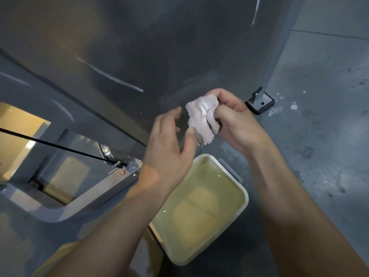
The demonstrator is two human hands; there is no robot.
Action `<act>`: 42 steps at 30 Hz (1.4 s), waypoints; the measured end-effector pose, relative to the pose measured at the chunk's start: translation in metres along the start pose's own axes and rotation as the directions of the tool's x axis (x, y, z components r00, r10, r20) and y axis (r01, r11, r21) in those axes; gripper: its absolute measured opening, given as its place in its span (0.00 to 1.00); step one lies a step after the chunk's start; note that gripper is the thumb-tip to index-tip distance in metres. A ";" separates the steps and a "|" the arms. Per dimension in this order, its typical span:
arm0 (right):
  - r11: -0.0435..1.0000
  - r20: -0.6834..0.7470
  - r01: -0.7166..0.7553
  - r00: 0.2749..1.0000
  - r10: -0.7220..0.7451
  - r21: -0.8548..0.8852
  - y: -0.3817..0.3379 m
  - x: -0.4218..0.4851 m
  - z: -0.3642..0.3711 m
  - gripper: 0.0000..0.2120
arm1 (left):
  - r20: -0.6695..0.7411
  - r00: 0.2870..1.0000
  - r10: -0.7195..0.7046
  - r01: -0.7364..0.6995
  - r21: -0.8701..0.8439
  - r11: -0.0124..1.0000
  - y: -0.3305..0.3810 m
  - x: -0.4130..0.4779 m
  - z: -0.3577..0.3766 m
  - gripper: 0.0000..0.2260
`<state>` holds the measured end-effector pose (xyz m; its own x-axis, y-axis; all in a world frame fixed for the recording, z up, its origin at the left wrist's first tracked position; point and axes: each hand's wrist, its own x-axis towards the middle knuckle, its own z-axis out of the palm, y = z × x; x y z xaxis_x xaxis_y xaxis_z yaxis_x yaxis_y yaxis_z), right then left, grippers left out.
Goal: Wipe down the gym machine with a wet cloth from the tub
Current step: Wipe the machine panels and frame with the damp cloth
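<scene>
2 hands: right hand (237, 124) clamps the bunched white cloth (201, 118); left hand (169, 140) loose beside it. Risk: drips miss the water tub (246, 198) below and wet the floor (319, 136).

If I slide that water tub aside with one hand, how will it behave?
Probably heavy: the tub is filled nearly to its rim with yellowish water. Likely to slosh over if shoved quickly. Its broad, squat shape suggests it slides rather than tips.

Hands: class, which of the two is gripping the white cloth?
The right hand: its fingers curl round the cloth. The left hand is spread loosely beside it, thumb at the cloth's edge.
</scene>
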<state>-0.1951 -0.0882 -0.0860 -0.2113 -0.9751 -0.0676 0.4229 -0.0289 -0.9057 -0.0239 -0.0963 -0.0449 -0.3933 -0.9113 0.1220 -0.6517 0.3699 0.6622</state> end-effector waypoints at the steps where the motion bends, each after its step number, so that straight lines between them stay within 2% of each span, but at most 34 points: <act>1: 0.999 0.055 -0.009 0.998 0.008 0.034 -0.001 -0.003 -0.002 0.17 | 0.027 0.998 -0.059 0.061 -0.048 0.997 0.002 0.002 0.002 0.20; 5: 0.997 0.091 -0.063 0.994 0.059 0.047 0.001 -0.011 -0.015 0.14 | -0.012 0.986 -0.164 0.160 -0.150 0.976 0.013 0.006 0.008 0.04; 9: 0.988 0.144 -0.119 0.984 0.104 0.096 0.003 -0.020 -0.030 0.09 | -0.076 0.971 -0.226 0.208 -0.193 0.959 0.026 0.012 0.014 0.03; 12: 0.991 -0.078 -0.042 0.996 0.033 -0.123 0.001 -0.019 -0.036 0.06 | -0.099 0.965 -0.244 0.217 -0.227 0.949 0.032 0.015 0.022 0.04; 14: 0.969 -0.207 -0.011 0.977 -0.042 -0.249 0.003 -0.016 -0.035 0.07 | -0.133 0.959 -0.250 0.215 -0.232 0.949 0.032 0.017 0.028 0.05; 16: 0.907 -0.220 0.063 0.961 -0.168 -0.416 0.008 -0.014 -0.030 0.08 | -0.137 0.962 -0.237 0.196 -0.262 0.945 0.032 0.021 0.033 0.05; 18: 0.849 -0.156 0.121 0.960 -0.231 -0.514 0.013 -0.011 -0.028 0.07 | -0.095 0.974 -0.207 0.167 -0.318 0.933 0.031 0.024 0.036 0.03; 20: 0.900 -0.090 0.087 0.986 -0.138 -0.427 0.011 -0.012 -0.026 0.10 | -0.037 0.982 -0.186 0.160 -0.364 0.918 0.030 0.025 0.034 0.04; 22: 0.943 -0.031 0.071 0.996 -0.086 -0.324 0.011 -0.014 -0.023 0.10 | 0.031 0.982 -0.188 0.185 -0.395 0.900 0.029 0.026 0.028 0.13; 25: 0.960 -0.106 0.075 0.989 -0.107 -0.269 0.017 -0.012 -0.017 0.06 | 0.071 0.985 -0.154 0.170 -0.421 0.891 0.026 0.025 0.020 0.18; 27: 0.962 -0.199 0.061 0.973 -0.117 -0.265 0.023 -0.008 -0.013 0.04 | 0.029 0.996 -0.083 0.087 -0.331 0.940 0.023 0.022 0.016 0.16; 29: 0.958 -0.357 0.048 0.922 -0.152 -0.284 0.022 -0.001 -0.012 0.05 | -0.056 0.997 0.047 -0.054 -0.147 0.988 0.017 0.019 0.011 0.14; 31: 0.939 -0.529 0.076 0.810 -0.254 -0.334 0.018 0.010 -0.015 0.07 | -0.126 0.976 0.178 -0.174 0.044 0.984 0.008 0.016 0.003 0.13; 33: 0.899 -0.590 0.111 0.720 -0.366 -0.423 0.012 0.023 -0.015 0.05 | -0.194 0.946 0.259 -0.223 0.189 0.956 0.001 0.013 -0.007 0.12; 35: 0.853 -0.567 0.140 0.691 -0.448 -0.503 0.013 0.034 -0.003 0.07 | -0.263 0.913 0.313 -0.231 0.298 0.926 -0.004 0.010 -0.016 0.12; 37: 0.763 -0.483 0.202 0.668 -0.566 -0.615 0.024 0.035 0.022 0.06 | -0.317 0.871 0.375 -0.236 0.401 0.885 -0.011 0.006 -0.022 0.12; 39: 0.639 -0.277 0.310 0.708 -0.649 -0.704 0.043 0.023 0.050 0.05 | -0.325 0.853 0.408 -0.231 0.466 0.854 -0.017 0.003 -0.027 0.13; 41: 0.522 -0.041 0.407 0.759 -0.650 -0.749 0.059 0.011 0.062 0.04 | -0.310 0.860 0.406 -0.220 0.494 0.841 -0.022 0.001 -0.032 0.15; 42: 0.480 0.024 0.435 0.759 -0.650 -0.761 0.059 0.012 0.059 0.04 | -0.297 0.867 0.400 -0.214 0.502 0.838 -0.023 -0.001 -0.034 0.16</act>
<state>-0.1209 -0.1143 -0.1151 -0.4145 -0.7268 0.5478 -0.5599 -0.2709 -0.7830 0.0136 -0.1104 -0.0354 -0.4091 -0.6959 0.5902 -0.7873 0.5962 0.1573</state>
